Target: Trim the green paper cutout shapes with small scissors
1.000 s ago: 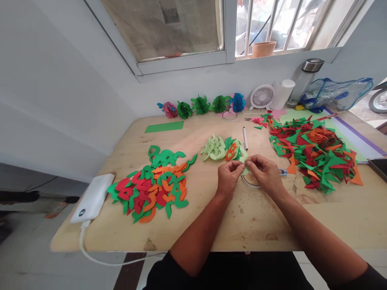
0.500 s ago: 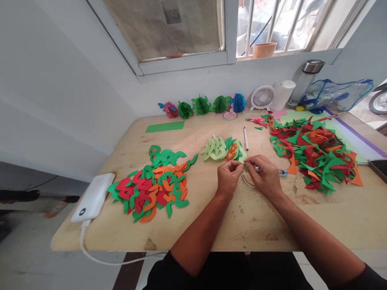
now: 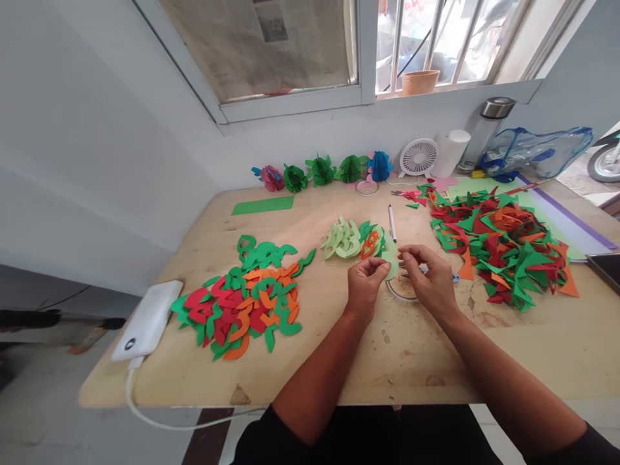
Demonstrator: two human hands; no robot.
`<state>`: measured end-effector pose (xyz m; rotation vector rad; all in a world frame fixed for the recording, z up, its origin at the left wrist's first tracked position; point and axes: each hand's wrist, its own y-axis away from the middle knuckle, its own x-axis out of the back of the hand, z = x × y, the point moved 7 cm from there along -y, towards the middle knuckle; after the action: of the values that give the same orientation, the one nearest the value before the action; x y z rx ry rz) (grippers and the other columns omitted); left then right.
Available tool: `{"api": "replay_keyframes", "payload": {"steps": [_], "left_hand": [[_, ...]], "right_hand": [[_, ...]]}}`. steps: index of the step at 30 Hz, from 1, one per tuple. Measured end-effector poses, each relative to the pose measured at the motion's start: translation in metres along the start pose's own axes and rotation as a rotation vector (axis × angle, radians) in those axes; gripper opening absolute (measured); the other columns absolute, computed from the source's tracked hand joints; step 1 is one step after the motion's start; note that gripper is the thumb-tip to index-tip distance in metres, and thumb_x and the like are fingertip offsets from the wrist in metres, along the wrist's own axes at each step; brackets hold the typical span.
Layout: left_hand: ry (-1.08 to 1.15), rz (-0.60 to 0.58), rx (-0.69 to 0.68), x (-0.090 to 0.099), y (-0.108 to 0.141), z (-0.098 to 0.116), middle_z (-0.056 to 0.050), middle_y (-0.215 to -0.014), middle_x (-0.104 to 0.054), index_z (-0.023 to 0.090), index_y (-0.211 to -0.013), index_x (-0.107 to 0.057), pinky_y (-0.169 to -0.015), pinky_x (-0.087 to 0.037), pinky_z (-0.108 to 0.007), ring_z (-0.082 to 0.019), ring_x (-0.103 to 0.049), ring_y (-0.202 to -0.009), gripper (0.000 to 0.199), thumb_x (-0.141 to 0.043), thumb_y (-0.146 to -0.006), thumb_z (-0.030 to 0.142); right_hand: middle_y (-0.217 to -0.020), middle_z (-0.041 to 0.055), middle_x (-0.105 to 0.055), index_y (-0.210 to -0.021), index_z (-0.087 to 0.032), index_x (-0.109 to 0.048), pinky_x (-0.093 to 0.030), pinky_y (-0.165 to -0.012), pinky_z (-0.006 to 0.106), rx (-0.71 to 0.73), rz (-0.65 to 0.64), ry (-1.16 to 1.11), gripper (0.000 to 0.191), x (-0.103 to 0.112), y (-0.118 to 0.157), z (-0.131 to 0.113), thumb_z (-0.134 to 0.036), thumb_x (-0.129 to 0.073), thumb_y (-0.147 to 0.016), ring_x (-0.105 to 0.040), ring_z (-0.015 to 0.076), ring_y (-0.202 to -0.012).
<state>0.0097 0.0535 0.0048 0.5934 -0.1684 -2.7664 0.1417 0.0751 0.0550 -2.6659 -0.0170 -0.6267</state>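
Over the counter (image 3: 188, 381), the left hand (image 3: 363, 287) pinches a pale green paper piece (image 3: 391, 266). Just beside it, the right hand (image 3: 431, 281) parts thumb and forefinger narrowly; whether its grip holds the blue-handled scissors (image 3: 456, 277), I cannot tell. Beyond lie pale green cutouts (image 3: 345, 239).

No legible text: the dark round spot on the white power bank (image 3: 148, 316) and the dark patch (image 3: 272, 22) on the brownish window covering (image 3: 217, 55) are both unreadable.

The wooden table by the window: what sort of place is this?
Perhaps a home craft corner: heaped paper scraps, folded paper figures, and a light green cutout in the left hand.
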Motion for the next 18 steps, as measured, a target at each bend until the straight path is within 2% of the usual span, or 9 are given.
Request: {"api": "replay_keyframes", "payload": {"steps": [4, 8, 12, 16, 18], "left_hand": [[-0.008, -0.010, 0.001, -0.001, 0.001, 0.000, 0.000, -0.059, -0.061, 0.013, -0.061, -0.064, -0.062, -0.044, -0.023, -0.009, -0.054, -0.056, 0.017, -0.071, -0.059, 0.028], [-0.028, -0.032, -0.023, -0.003, 0.002, 0.004, 0.001, -0.057, -0.059, 0.013, -0.058, -0.063, -0.061, -0.043, -0.022, -0.008, -0.052, -0.055, 0.018, -0.072, -0.059, 0.028], [-0.047, -0.072, -0.023, -0.006, 0.002, 0.004, 0.002, -0.056, -0.059, 0.013, -0.058, -0.062, -0.059, -0.044, -0.022, -0.008, -0.052, -0.054, 0.019, -0.073, -0.058, 0.029], [-0.081, -0.129, 0.005, -0.010, 0.003, 0.001, 0.001, -0.055, -0.059, 0.013, -0.060, -0.063, -0.054, -0.045, -0.022, -0.009, -0.054, -0.051, 0.020, -0.072, -0.061, 0.031], [-0.090, -0.122, 0.007, -0.009, 0.002, 0.000, 0.001, -0.055, -0.060, 0.013, -0.061, -0.063, -0.052, -0.044, -0.021, -0.009, -0.055, -0.050, 0.018, -0.071, -0.061, 0.029]], "right_hand": [[-0.074, 0.0038, -0.065, -0.080, -0.017, -0.064, -0.044, -0.057, 0.025, -0.111, -0.106, -0.123, 0.024, -0.009, -0.001, 0.009, -0.038, -0.051, -0.082, -0.057, 0.0147, -0.064], [-0.061, -0.0008, -0.055, -0.071, -0.016, -0.059, -0.036, -0.050, 0.023, -0.185, -0.190, -0.236, 0.023, -0.017, -0.001, 0.012, -0.038, -0.056, -0.077, -0.047, 0.0111, -0.055], [-0.055, -0.0047, -0.043, -0.063, -0.017, -0.052, -0.030, -0.046, 0.022, -0.218, -0.177, -0.275, 0.021, -0.017, 0.000, 0.017, -0.034, -0.060, -0.074, -0.038, 0.0085, -0.050], [-0.054, -0.0046, -0.043, -0.063, -0.017, -0.053, -0.031, -0.047, 0.022, -0.240, -0.174, -0.293, 0.023, -0.018, 0.000, 0.018, -0.036, -0.059, -0.075, -0.039, 0.0089, -0.051], [-0.055, -0.0031, -0.048, -0.064, -0.017, -0.055, -0.034, -0.049, 0.023, -0.249, -0.176, -0.302, 0.025, -0.016, -0.003, 0.017, -0.039, -0.056, -0.077, -0.043, 0.0099, -0.052]]}}
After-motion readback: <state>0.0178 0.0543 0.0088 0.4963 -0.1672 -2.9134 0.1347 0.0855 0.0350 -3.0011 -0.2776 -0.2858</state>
